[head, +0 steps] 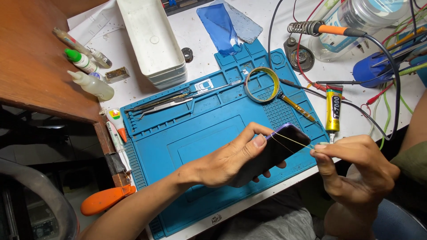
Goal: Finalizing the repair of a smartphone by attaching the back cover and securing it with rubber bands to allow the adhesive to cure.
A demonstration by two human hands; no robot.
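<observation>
From the head camera, we look down at our own two hands over a blue work mat (187, 138) that lies on a white surface (200, 31). Our left hand (231, 162) holds a dark phone (271, 153) just above the mat's near right part, the fingers (255, 141) wrapped round its body and the thumb pressed on its upper edge. Our right hand (356, 166) sits just to the right of the phone, its fingers pinched shut on a thin yellowish strip (291, 141) that runs from the pinch across the phone's upper corner.

We judge that we are in the middle of working that strip along the phone's edge: it is stretched taut and only the corner is covered so far. The next move seems to call for a steady left grip and an even pull from the right, so that the strip neither slackens nor wanders off the edge.

Around us on the mat lie a roll of tape (262, 84), a pair of tweezers (162, 106) with other thin metal tools beside it, and a small screwdriver (297, 106). A yellow tube of glue (333, 109) rests just off the mat's right edge. Farther back stand a white tray (151, 38) and a soldering iron (331, 30) in its coiled stand. Small bottles (91, 73) lie at the left, next to a brown wooden top.
</observation>
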